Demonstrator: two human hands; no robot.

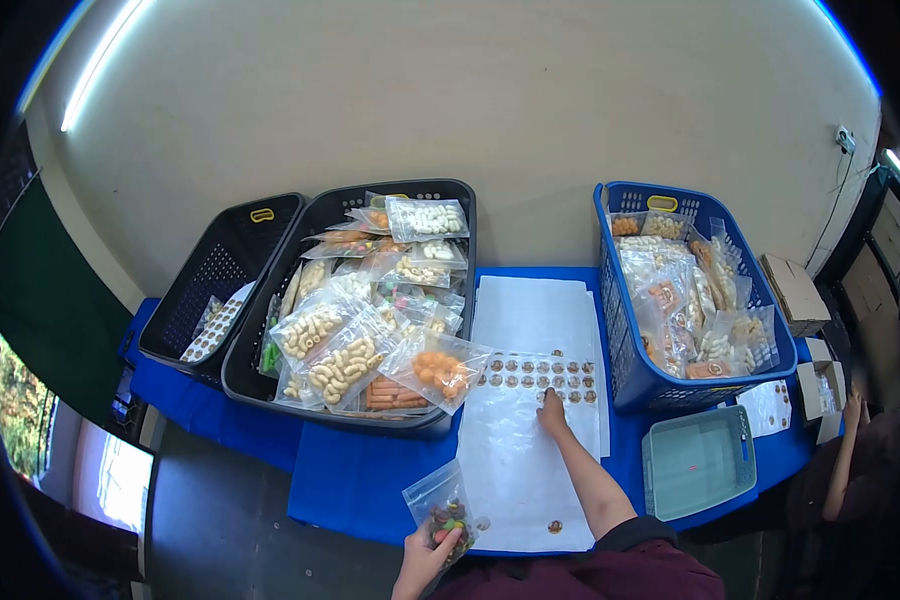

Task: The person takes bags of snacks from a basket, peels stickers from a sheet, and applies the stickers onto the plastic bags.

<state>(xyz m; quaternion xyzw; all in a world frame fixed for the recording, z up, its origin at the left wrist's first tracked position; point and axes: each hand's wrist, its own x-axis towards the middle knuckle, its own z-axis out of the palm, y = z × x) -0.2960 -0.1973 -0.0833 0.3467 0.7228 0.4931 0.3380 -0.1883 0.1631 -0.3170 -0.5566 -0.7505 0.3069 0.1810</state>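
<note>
My left hand (432, 548) grips a clear zip bag (448, 515) of small multicoloured pieces, near the front edge of the table. Under my right hand (551, 414) lies a long white sheet (515, 460) of round brown-and-white stickers. The right fingers are pinched at a sticker in the lower row; their tips are small in view. Rows of stickers (526, 381) run across the sheet's middle, with a lone sticker (555, 527) near its front end. Left of the sheet, a large dark basket (238, 375) is heaped with snack bags (345, 370), one of orange balls (440, 373) overhanging its rim.
A blue basket (620, 330) of more snack bags stands right of the sheet, behind a shallow grey-green tray (700, 465). Far left is a black basket (175, 300) holding a sticker sheet (220, 325). At right are cardboard boxes (795, 290) and another person's arm (843, 465).
</note>
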